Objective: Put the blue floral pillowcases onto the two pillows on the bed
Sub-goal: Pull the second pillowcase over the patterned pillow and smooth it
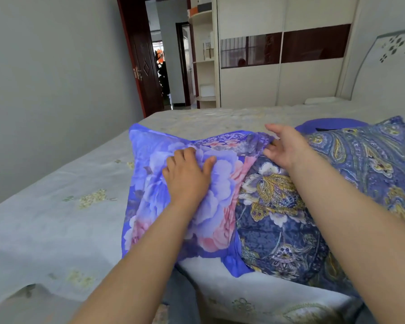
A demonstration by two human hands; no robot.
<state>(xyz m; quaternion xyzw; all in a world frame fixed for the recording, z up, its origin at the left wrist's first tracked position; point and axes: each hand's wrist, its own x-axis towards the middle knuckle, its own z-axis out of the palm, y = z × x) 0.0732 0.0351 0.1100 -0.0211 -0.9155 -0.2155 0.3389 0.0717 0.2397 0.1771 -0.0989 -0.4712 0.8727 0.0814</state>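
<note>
Under your left hand (186,176) the bright blue pillowcase with pink and lilac flowers (173,183) is smooth cloth with a faint sheen. Just right of it, the darker blue paisley pillow with yellow leaves (290,206) looks like matt woven cotton. Both lie on a pale grey bedsheet with faded green sprigs (56,206), soft and matt. Beyond the bed, the cream wardrobe (250,85) carries a glossy dark red band (313,43) that mirrors a window.

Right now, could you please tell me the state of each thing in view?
Floral pillow: cased, lying on the bed.
Paisley pillow: lying beside it, touching.
Left hand: flat, pressing the floral pillow.
Right hand: open, fingers at the floral pillow's top corner.
Door: open.
Wardrobe doors: shut.
</note>
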